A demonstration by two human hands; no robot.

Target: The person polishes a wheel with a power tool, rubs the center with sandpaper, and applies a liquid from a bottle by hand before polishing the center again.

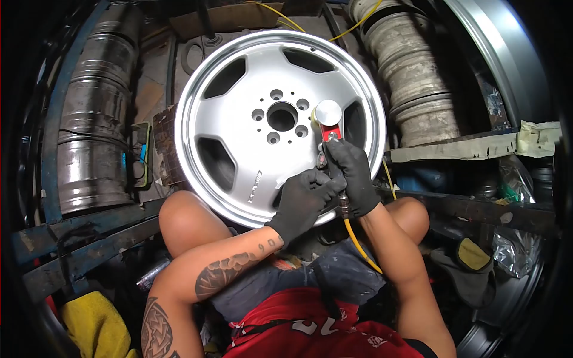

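Observation:
A silver alloy wheel [239,131] lies face up in front of me, with a round centre hole, several bolt holes and dark spoke openings. My right hand [353,176], in a dark glove, is wrapped round the handle of a red air tool [330,132]. This tool has a round silver top and sits over the wheel's right side. From its lower end runs a yellow air hose [360,247]. Also gloved, my left hand [304,200] is closed against the lower handle and the right hand; what its fingers pinch is hidden.
Stacked metal wheel barrels stand at left [101,119] and right [412,77]. Blue metal frame bars [89,238] cross beside my knees. A yellow cloth [95,322] lies lower left. Another silver rim [501,53] rises at upper right, above a paper-wrapped ledge [471,149].

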